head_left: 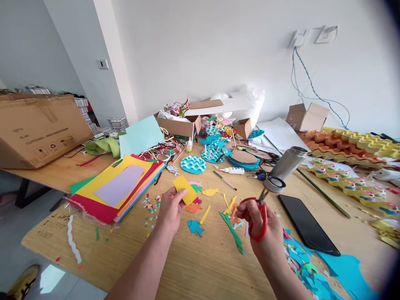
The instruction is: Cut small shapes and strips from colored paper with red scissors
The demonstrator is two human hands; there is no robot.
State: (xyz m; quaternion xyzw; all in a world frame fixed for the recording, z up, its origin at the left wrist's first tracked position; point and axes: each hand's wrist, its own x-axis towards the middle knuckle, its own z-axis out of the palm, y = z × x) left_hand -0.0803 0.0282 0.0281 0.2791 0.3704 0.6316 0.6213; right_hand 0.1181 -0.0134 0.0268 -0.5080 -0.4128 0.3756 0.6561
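Observation:
A small yellow piece of paper point(183, 188) is pinched between the thumb and fingers of my left hand point(171, 211). My right hand point(261, 225) grips red-handled scissors point(264, 223), their blades pointing up and away from me, apart from the paper. On the table between my hands lie paper fish: a blue one point(195, 227), an orange one point(193, 207) and a yellow one point(210, 191). A pink and green fish point(196, 186) is partly hidden behind the yellow paper. Green paper strips point(231, 233) and a yellow strip point(205, 214) lie near the scissors.
Coloured sheets point(115, 187) are stacked at left. A black phone point(308, 223), a steel flask point(289, 161) and blue paper scraps point(304, 262) lie at right. Behind are blue wavy discs point(193, 164), a white glue bottle point(234, 170), a pen point(225, 180) and egg-carton pieces point(346, 150).

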